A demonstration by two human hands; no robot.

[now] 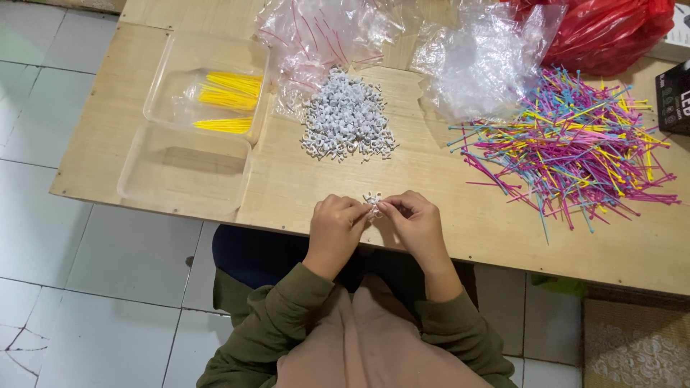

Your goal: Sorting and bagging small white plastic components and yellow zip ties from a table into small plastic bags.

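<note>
Fingertips of both hands meet over a small cluster of white clips (372, 202), pinched shut on it from either side, just above the near edge of the wooden surface (302, 187). Held this close to the body, the tiny pieces sit right under the eyes. The left hand (336, 223) curls inward from the left, the right hand (415, 219) mirrors it, wrists bent and forearms in green sleeves angling up from the lap.

Straight beyond the hands lies a heap of the same white clips (347, 118), within easy reach. Further right, a spread of coloured cable ties (575, 147). To the left, a clear tray (167, 86) holds bundles of yellow ties (228, 100), with another clear tray (136, 176) beside it. Crumpled clear bags (474, 57) and a red bag (611, 29) sit along the far edge.
</note>
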